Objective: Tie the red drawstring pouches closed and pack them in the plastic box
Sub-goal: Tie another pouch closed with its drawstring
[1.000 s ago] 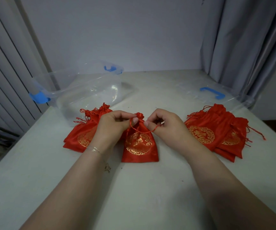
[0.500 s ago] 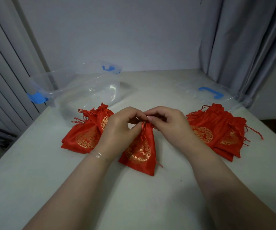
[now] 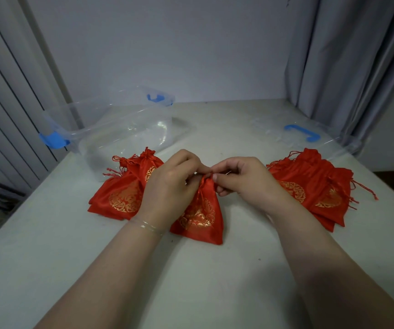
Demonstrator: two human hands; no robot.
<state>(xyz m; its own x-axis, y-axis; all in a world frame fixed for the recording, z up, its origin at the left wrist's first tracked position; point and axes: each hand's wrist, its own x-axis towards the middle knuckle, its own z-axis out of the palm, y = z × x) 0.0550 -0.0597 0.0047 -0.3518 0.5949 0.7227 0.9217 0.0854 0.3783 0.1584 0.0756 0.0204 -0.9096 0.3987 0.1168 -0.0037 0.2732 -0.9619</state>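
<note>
A red drawstring pouch (image 3: 201,214) with a gold emblem lies in the middle of the table, its neck gathered. My left hand (image 3: 169,186) and my right hand (image 3: 243,181) meet at that neck, each pinching the red drawstring. A pile of red pouches (image 3: 122,193) lies to the left, partly behind my left hand. Another pile of pouches (image 3: 309,186) lies to the right. The clear plastic box (image 3: 120,129) with blue latches stands at the back left, with nothing visible inside.
The box's clear lid (image 3: 298,131) with a blue handle lies flat at the back right. Grey curtains (image 3: 347,55) hang at the right and vertical blinds at the left. The white table (image 3: 203,281) spreads out around my forearms.
My hands, apart with the cord stretched between them a second ago, have come together at the pouch's neck. The pouch has tilted slightly and its neck is drawn tighter.
</note>
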